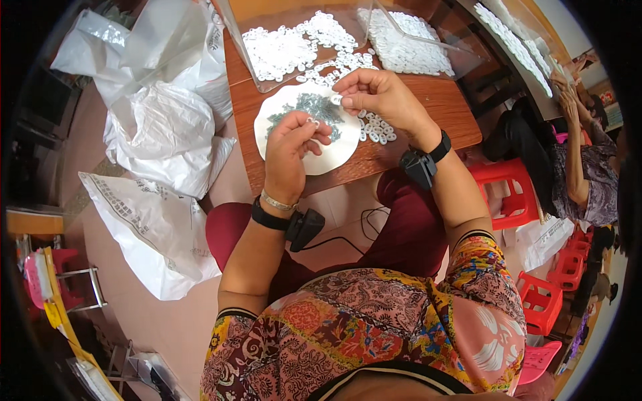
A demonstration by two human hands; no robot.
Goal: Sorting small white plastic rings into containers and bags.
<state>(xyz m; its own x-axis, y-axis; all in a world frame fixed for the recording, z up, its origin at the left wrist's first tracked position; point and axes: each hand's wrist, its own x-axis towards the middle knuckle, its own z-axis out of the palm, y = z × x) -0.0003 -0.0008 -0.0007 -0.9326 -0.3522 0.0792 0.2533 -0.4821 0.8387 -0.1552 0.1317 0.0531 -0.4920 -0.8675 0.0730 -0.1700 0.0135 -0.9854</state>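
Over a white round plate [267, 110], both of my hands are raised close together. My right hand [384, 99] pinches a small white oval plastic piece [336, 99] between thumb and forefinger. My left hand [292, 144] is closed in a pinch, with a tiny whitish piece [311, 121] at its fingertips, too small to name. On the plate lies a heap of small grey-green pieces [309, 104], partly hidden by my left hand. Beside the plate, under my right hand, sits a small group of white oval pieces [376, 128] with dark centres.
Loose white oval pieces [277, 53] fill a clear tray at the back of the wooden table [441, 107], beside neatly packed rows [404, 43]. White sacks [160, 134] stand at the left. Red stools [505, 194] and another person [582, 167] are on the right.
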